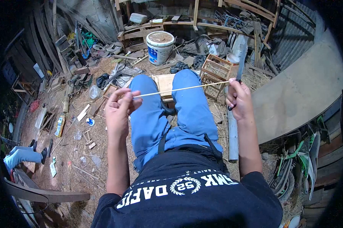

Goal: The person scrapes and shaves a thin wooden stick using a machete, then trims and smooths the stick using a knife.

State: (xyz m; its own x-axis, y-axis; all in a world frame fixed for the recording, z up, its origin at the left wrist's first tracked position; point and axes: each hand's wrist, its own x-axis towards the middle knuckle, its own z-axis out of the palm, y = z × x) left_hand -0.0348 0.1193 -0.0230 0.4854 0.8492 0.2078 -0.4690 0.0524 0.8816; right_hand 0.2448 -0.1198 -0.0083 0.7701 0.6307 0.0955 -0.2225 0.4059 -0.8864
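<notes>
A thin pale stick (179,89), which looks like a bamboo strip, stretches almost level above my knees. My left hand (120,106) pinches its left end between thumb and fingers. At the other end, my right hand (240,98) grips the stick with thumb and forefinger. That same hand also holds a knife (241,62), its blade pointing up and its dark handle partly hidden in the palm. Under the stick, between my knees, is a wooden board (164,84).
A white bucket (159,51) stands ahead. Beside my right knee is a slatted wooden cage (216,72). A large curved panel (293,87) spans the right side, with a bicycle wheel (287,186) below it. Another person's legs (25,156) show at left. Wood scraps and shavings litter the floor.
</notes>
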